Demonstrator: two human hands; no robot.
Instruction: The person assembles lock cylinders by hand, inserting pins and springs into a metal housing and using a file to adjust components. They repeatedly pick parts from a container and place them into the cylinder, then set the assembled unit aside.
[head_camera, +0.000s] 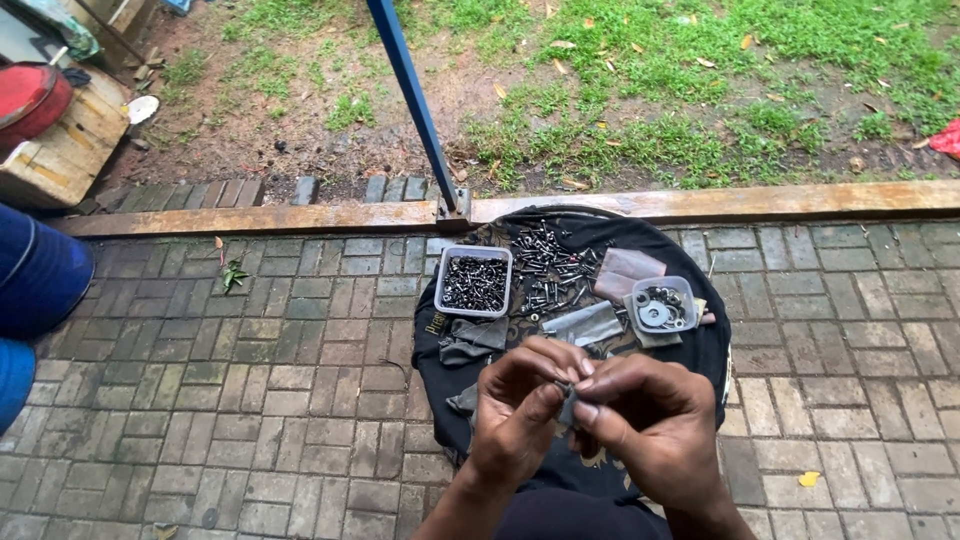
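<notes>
Both hands meet low in the frame, fingertips pressed together. The left hand (520, 415) and right hand (645, 415) pinch a small grey piece (567, 405) between them; what it is, the picture does not show clearly. Under the hands lies a round black cloth (700, 350) spread on the brick paving (250, 400). Just beyond the fingers sit grey folded rags (585, 322). Farther out to the left, a square tub of dark screws (475, 282); to the right, a smaller tub with washers (662, 305); between them a loose heap of bolts (550, 262). Beyond the cloth, a blue pole (410, 90) rises from a rusty rail (750, 200), grass behind.
</notes>
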